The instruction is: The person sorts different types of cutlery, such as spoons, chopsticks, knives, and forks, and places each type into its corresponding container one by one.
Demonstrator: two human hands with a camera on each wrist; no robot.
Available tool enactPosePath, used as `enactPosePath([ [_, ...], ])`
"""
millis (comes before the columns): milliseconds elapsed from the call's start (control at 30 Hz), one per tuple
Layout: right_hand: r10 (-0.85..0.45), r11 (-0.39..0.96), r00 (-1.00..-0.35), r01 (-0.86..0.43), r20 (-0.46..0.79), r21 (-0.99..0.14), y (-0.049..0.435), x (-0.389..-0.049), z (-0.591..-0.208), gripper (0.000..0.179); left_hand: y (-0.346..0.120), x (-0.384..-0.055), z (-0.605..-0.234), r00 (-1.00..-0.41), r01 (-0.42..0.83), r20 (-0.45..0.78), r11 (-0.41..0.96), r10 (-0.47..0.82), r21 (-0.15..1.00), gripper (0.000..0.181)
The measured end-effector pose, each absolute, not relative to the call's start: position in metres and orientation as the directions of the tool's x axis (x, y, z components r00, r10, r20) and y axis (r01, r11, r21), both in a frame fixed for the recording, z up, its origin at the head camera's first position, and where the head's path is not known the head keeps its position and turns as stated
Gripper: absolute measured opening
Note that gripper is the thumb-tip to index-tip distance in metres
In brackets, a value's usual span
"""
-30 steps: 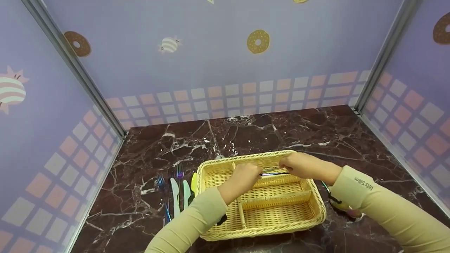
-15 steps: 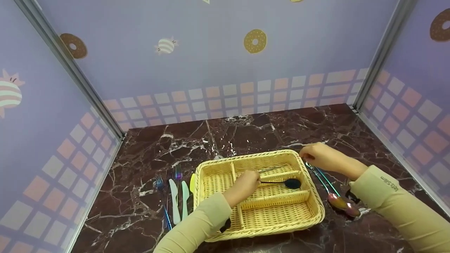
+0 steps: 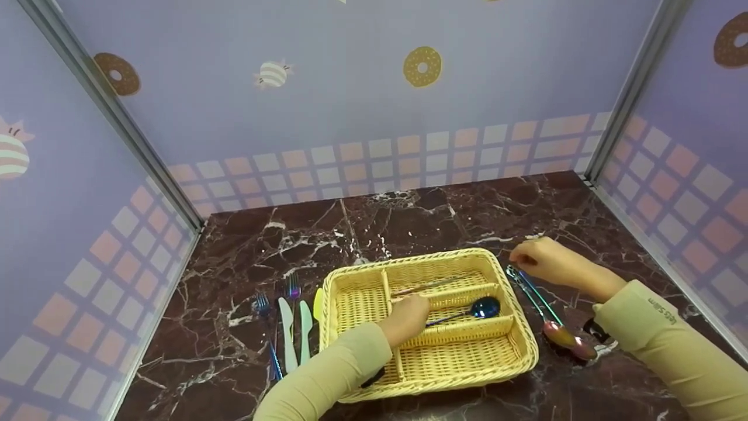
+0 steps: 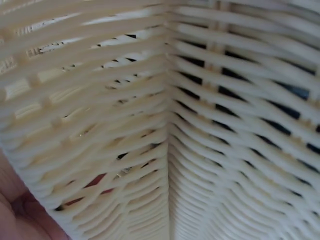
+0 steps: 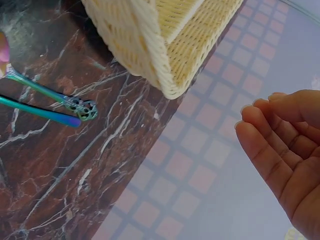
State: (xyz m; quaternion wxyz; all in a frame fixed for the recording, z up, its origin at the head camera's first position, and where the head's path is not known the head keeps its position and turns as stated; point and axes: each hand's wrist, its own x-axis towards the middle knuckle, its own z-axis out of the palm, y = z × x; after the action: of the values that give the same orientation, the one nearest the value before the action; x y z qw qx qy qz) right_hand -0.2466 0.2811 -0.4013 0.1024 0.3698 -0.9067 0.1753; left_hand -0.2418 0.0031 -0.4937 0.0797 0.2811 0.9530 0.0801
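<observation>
My left hand (image 3: 409, 318) is down inside the yellow wicker basket (image 3: 438, 383), fingers curled around the handle end of a shiny blue spoon (image 3: 485, 307). The spoon's bowl lies toward the right in the middle compartment. In the left wrist view, part of the left hand (image 4: 20, 205) shows at the lower left, beside a woven wall (image 4: 165, 125) that hides the spoon. My right hand (image 3: 543, 260) hovers off the basket's right back corner. Its fingers (image 5: 265, 155) are loosely curled with nothing between them in the right wrist view.
A thin utensil (image 3: 429, 285) lies in the back compartment. Right of the basket are two spoons (image 3: 559, 335) with iridescent handles. To the left lie forks (image 3: 263, 304), pale-handled knives (image 3: 305, 327) and a yellow piece (image 3: 318, 303). Patterned panels (image 3: 350, 105) enclose the marble tabletop (image 3: 280, 234).
The right hand has let go of the spoon and moved right, out past the basket. The left hand has lowered the spoon into the middle compartment.
</observation>
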Motion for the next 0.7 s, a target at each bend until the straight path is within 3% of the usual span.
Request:
enactPosePath([
  [233, -0.595, 0.707, -0.757, -0.653, 0.272, -0.271, 0.292, -0.244, -0.399, 0.018, 0.002, -0.244, -0.487, -0.820, 0.533, -0.094, 0.812, 0.565, 0.236, 0.042],
  [500, -0.394, 0.819, -0.906, -0.424, 0.157, -0.386, 0.320, -0.242, -0.414, 0.019, -0.010, -0.249, -0.474, -0.845, 0.478, -0.049, 0.794, 0.532, 0.374, 0.045],
  [700, -0.236, 0.860, -0.971, -0.229, 0.044, -0.456, 0.338, -0.236, -0.459, 0.025, -0.024, -0.253, -0.457, -0.864, 0.473, 0.031, 0.787, 0.503, 0.397, 0.012],
])
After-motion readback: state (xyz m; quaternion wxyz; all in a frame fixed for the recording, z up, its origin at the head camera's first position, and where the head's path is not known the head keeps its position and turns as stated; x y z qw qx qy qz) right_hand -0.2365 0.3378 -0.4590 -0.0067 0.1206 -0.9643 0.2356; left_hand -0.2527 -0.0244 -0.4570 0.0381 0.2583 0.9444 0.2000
